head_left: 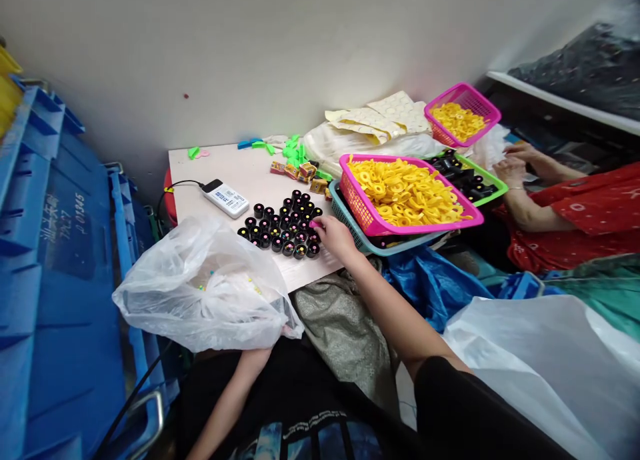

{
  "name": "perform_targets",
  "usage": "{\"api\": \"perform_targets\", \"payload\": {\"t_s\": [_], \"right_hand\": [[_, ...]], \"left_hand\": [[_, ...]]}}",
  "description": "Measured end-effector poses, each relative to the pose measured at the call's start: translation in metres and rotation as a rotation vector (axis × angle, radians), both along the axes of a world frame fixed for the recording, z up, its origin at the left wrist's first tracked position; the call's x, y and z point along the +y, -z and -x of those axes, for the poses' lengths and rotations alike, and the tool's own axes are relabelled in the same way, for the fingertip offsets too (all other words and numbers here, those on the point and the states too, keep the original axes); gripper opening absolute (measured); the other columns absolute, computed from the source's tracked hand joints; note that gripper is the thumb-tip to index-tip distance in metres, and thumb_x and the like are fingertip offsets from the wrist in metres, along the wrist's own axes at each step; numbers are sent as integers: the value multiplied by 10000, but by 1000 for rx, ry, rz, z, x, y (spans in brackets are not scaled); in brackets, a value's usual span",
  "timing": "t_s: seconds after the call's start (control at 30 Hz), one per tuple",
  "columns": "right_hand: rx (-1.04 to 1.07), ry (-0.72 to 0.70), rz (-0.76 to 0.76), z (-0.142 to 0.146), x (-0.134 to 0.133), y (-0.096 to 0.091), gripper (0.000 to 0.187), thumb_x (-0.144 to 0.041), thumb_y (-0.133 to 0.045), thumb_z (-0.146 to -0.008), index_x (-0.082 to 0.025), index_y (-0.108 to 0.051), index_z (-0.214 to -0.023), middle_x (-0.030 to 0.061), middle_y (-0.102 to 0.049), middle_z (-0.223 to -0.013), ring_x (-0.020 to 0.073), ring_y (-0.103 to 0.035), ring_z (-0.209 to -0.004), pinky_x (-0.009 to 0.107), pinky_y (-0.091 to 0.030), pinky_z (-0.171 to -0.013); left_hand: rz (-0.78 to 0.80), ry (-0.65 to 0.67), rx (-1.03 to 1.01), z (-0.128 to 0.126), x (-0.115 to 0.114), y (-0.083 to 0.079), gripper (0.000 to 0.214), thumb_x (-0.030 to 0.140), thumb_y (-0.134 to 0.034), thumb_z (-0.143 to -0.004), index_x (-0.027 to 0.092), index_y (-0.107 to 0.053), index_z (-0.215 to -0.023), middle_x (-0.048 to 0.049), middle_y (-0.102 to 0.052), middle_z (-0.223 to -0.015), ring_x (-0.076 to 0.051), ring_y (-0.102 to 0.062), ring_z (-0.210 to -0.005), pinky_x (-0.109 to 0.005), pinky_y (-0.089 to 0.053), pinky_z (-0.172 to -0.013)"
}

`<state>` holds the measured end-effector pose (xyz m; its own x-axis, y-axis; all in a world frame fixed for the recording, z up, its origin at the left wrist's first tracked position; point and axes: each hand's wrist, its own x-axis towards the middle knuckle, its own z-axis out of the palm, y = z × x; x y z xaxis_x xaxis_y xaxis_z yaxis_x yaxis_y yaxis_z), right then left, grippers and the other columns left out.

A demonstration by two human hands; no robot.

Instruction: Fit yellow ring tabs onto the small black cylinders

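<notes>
My right hand [334, 236] reaches over the white table [235, 173] and pinches a small pink piece at the right edge of a cluster of several small black caps [283, 223]. Some caps show coloured dots on top. My left hand is hidden inside a clear plastic bag [205, 287] resting on my lap; only the forearm [235, 393] shows, and small coloured pieces show faintly through the plastic.
A pink basket [375, 223] of yellow rings sits on a teal basket. Behind are a green basket [493, 183] with black parts and another pink basket [467, 97]. A white device [225, 198] with cable lies on the table. Blue crates [55, 247] stand left. Another person in red [570, 220] works right.
</notes>
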<state>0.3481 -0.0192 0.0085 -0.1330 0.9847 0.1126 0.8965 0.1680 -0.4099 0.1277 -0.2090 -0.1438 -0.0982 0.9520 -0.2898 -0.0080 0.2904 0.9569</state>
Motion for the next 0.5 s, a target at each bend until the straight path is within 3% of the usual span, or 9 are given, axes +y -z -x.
{"api": "perform_targets", "payload": {"t_s": [0.23, 0.4, 0.5], "right_hand": [[-421, -134, -101, 9, 6, -8, 274, -197, -441, -975, -186, -675, -1117, 112, -661, -1140, 254, -532, -1048, 337, -373, -790], [-523, -183, -138, 11, 9, -9, 261, -177, -446, -974, -194, -674, -1099, 109, -651, -1185, 256, -507, -1058, 349, -348, -789], [-459, -160, -172, 9, 10, -11, 242, -169, -469, -961, -189, -685, -1069, 109, -668, -1160, 262, -523, -1041, 355, -364, -800]], "left_hand": [[-28, 82, -70, 3, -9, 3, 246, 384, -811, -572, 226, -774, -756, -153, -717, -969, -421, -615, -1082, -560, -231, -1160], [-76, 110, 97, 3, -6, 8, 329, 483, -764, -589, 199, -753, -755, -165, -713, -995, -440, -575, -1135, -597, -257, -1127], [-54, 184, 93, 5, -4, 3, 308, 466, -704, -653, 192, -756, -783, -168, -706, -1016, -428, -580, -1126, -598, -261, -1120]]}}
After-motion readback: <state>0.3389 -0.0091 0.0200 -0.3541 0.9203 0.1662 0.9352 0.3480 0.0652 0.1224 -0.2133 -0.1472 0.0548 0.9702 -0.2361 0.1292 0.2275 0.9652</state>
